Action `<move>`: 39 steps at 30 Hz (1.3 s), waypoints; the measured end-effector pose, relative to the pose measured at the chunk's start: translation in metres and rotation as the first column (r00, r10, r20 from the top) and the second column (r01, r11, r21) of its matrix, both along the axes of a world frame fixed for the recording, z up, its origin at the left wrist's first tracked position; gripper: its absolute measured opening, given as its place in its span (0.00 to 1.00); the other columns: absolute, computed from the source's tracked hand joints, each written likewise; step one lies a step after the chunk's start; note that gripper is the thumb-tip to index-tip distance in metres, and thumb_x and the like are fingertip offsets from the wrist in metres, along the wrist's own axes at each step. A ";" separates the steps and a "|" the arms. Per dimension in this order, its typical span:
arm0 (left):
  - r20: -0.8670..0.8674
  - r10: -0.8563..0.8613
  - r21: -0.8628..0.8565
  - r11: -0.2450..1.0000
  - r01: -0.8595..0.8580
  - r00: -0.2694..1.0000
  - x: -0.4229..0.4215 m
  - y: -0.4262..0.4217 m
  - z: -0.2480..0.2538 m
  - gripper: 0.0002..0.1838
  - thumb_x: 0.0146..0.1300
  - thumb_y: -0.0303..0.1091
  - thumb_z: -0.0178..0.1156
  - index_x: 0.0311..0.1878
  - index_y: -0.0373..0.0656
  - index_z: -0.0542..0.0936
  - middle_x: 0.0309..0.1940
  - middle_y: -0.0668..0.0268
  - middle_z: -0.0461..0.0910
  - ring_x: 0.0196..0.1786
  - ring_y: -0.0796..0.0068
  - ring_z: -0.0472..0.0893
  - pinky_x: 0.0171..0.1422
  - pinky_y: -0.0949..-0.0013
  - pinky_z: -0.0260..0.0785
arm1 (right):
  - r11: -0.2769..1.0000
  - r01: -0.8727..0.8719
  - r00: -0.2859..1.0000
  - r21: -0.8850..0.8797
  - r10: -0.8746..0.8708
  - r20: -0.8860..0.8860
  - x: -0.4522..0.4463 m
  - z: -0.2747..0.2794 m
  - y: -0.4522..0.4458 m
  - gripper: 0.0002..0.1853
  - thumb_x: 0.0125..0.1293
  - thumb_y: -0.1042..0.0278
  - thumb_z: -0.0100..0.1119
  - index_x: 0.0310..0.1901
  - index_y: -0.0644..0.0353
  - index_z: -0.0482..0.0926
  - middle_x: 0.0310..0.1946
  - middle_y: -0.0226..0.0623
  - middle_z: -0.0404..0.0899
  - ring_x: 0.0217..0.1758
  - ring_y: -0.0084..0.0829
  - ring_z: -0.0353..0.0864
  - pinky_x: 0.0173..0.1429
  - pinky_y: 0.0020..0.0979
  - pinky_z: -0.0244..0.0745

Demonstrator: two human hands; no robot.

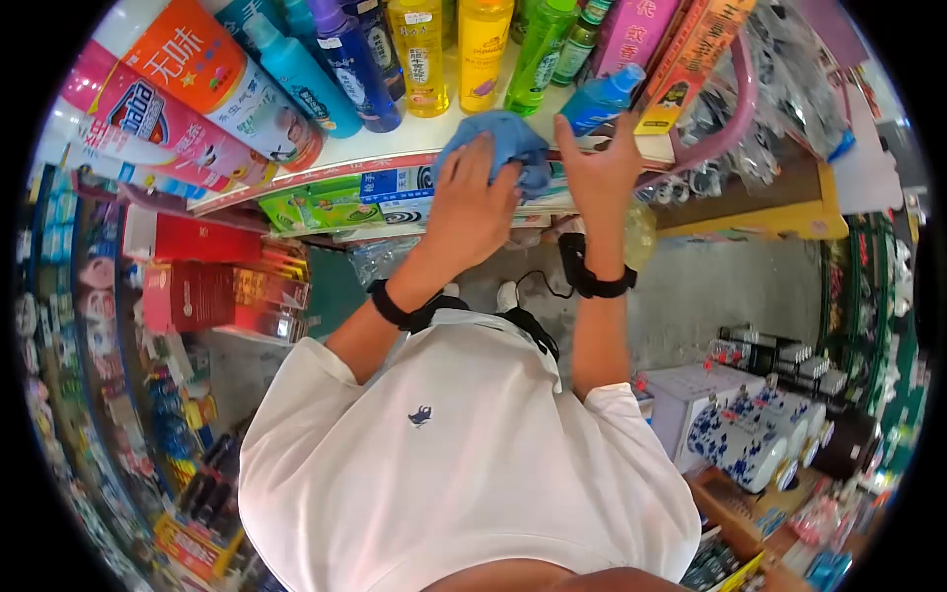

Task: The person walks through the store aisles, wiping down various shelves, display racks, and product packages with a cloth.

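My left hand (468,209) presses a crumpled blue cloth (521,148) against the front edge of a white shelf (353,151), its fingers bent over the fabric. To the right, my right hand (604,170) grips a small blue bottle (604,99), thumb on one side and fingers on the other. The bottle leans to the right, just above the shelf; whether its base touches is hidden. Behind the cloth stand a green bottle (538,61) and a yellow bottle (483,54). An orange box (691,69) is close to the right of the blue bottle.
Large spray cans (182,118) and a teal pump bottle (306,84) line the shelf's left. Green boxes (316,202) sit on the tier below. A pink-rimmed basket (732,123) with plastic-wrapped goods adjoins the right end. Red boxes (187,296) stand at lower left.
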State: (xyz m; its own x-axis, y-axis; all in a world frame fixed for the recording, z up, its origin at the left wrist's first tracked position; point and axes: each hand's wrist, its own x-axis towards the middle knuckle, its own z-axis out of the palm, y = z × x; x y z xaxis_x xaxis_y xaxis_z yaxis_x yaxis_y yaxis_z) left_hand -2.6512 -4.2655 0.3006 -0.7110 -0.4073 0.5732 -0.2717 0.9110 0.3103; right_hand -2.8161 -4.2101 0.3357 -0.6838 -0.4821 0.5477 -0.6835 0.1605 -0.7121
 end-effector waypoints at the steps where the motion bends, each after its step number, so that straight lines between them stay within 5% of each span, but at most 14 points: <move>1: -0.025 -0.014 0.009 1.000 0.014 1.000 -0.004 0.002 -0.002 0.18 0.63 0.31 0.60 0.56 0.37 0.75 0.64 0.38 0.67 0.67 0.38 0.67 0.71 0.45 0.58 | 1.000 -0.017 1.000 -0.003 0.017 0.008 -0.004 0.000 0.000 0.27 0.54 0.53 0.75 0.45 0.67 0.76 0.38 0.52 0.83 0.40 0.53 0.84 0.44 0.43 0.77; 8: -0.044 0.175 0.125 0.978 -0.169 0.984 0.014 -0.007 -0.028 0.23 0.64 0.33 0.59 0.61 0.37 0.72 0.68 0.41 0.65 0.69 0.36 0.64 0.74 0.43 0.54 | 0.976 -0.187 0.980 0.112 0.193 -0.051 -0.033 0.001 -0.003 0.26 0.54 0.54 0.75 0.46 0.65 0.77 0.40 0.50 0.80 0.41 0.50 0.81 0.45 0.43 0.77; 15: -0.016 0.425 0.035 0.905 -0.425 0.905 0.062 -0.030 -0.013 0.18 0.58 0.32 0.58 0.51 0.36 0.78 0.66 0.40 0.67 0.67 0.36 0.66 0.73 0.41 0.55 | 0.973 -0.213 0.975 0.090 0.217 -0.040 -0.032 0.001 -0.018 0.28 0.54 0.59 0.75 0.51 0.64 0.76 0.43 0.48 0.79 0.44 0.50 0.82 0.48 0.44 0.77; 24: 0.040 0.301 -0.022 0.954 -0.300 0.953 0.027 -0.012 -0.012 0.16 0.51 0.35 0.60 0.43 0.40 0.81 0.65 0.37 0.66 0.70 0.39 0.64 0.76 0.38 0.49 | 0.980 -0.189 0.981 0.066 0.192 -0.039 -0.038 -0.008 -0.017 0.31 0.54 0.61 0.77 0.56 0.66 0.74 0.44 0.49 0.84 0.47 0.42 0.86 0.52 0.37 0.82; 33: 0.030 0.028 0.090 0.995 -0.030 0.999 -0.041 0.018 -0.003 0.18 0.49 0.35 0.60 0.43 0.38 0.83 0.65 0.38 0.67 0.71 0.45 0.66 0.77 0.43 0.51 | 0.991 -0.131 0.974 0.033 0.135 -0.179 -0.043 -0.011 -0.021 0.35 0.49 0.56 0.81 0.54 0.64 0.74 0.36 0.44 0.85 0.38 0.40 0.87 0.42 0.36 0.82; 35: 0.009 0.008 0.103 0.995 -0.009 1.000 -0.047 0.021 -0.003 0.18 0.48 0.34 0.61 0.43 0.37 0.83 0.65 0.39 0.68 0.71 0.45 0.66 0.77 0.44 0.52 | 0.987 -0.153 0.984 0.053 0.157 -0.086 -0.039 -0.003 -0.019 0.35 0.48 0.60 0.81 0.54 0.62 0.71 0.40 0.51 0.83 0.44 0.52 0.84 0.43 0.43 0.79; 39: -0.009 -0.007 0.111 0.994 0.008 1.000 -0.032 0.014 -0.006 0.18 0.48 0.34 0.61 0.42 0.36 0.83 0.65 0.42 0.68 0.71 0.45 0.66 0.76 0.45 0.54 | 0.988 -0.138 0.978 0.066 0.147 -0.151 -0.037 -0.005 -0.020 0.36 0.49 0.59 0.80 0.56 0.61 0.69 0.40 0.50 0.82 0.43 0.51 0.83 0.42 0.42 0.78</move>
State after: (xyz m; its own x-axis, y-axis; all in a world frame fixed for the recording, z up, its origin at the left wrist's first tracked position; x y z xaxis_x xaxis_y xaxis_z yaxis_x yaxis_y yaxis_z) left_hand -2.6828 -4.2519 0.2946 -0.7096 -0.4638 0.5304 -0.2624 0.8726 0.4121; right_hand -2.8534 -4.2304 0.3303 -0.5152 -0.6007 0.6113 -0.8033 0.0898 -0.5887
